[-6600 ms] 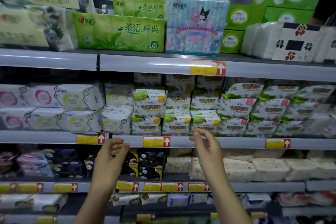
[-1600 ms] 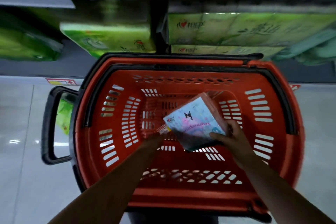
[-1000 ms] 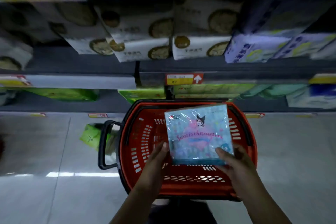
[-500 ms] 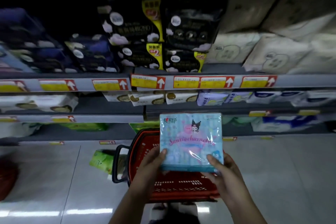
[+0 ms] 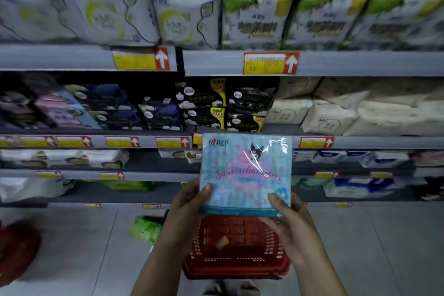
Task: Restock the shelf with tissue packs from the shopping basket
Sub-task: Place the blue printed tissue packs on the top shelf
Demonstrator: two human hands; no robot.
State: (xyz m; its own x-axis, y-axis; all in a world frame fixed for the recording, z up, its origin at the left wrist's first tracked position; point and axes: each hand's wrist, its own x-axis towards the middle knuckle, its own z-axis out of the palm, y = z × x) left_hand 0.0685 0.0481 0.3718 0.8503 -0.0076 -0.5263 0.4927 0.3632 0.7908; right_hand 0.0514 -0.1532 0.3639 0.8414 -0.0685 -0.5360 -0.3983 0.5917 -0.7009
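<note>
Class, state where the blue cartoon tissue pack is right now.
Head view, centre: the blue tissue pack is held upright between left hand and right hand, directly above the red basket.

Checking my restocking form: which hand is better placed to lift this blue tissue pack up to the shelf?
Right, probably. The right hand cups the tissue pack at its bottom corner from underneath, while the left hand only grips its side edge.

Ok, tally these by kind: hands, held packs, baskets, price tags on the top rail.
hands: 2, left hand and right hand
pack, held by both: 1
basket: 1
tags: 2
Total: 6
</note>
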